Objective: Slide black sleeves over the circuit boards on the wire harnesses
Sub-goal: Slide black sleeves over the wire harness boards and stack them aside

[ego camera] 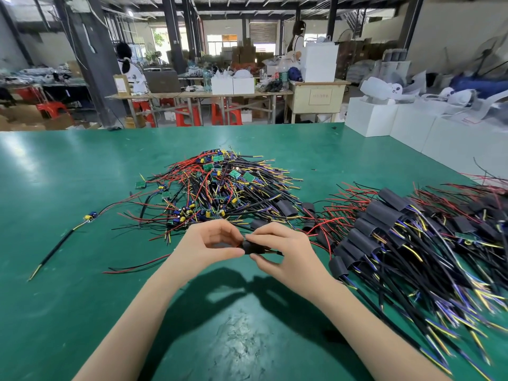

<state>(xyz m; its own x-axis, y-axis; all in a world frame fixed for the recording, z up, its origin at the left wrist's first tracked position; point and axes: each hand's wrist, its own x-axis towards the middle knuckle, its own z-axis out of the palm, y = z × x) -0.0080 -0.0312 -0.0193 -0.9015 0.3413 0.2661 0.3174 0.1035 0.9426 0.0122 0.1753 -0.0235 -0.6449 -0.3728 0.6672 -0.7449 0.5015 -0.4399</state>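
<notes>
A black sleeve (pixel 254 247) is held just above the green table (pixel 68 188) between both hands. My left hand (pixel 209 244) pinches its left end with thumb and fingertips. My right hand (pixel 283 251) pinches it from the right; the board inside is hidden. Red and black wires (pixel 137 268) trail left from under my left hand. Behind my hands lies a tangled pile of bare harnesses (pixel 220 188) with small green circuit boards. To the right lies a heap of sleeved harnesses (pixel 398 232). A few loose black sleeves (pixel 286 207) lie between the piles.
One single harness (pixel 60 243) lies apart at the left. White foam boxes (pixel 412 127) line the table's far right edge. Beyond the table stand benches, red stools and two people.
</notes>
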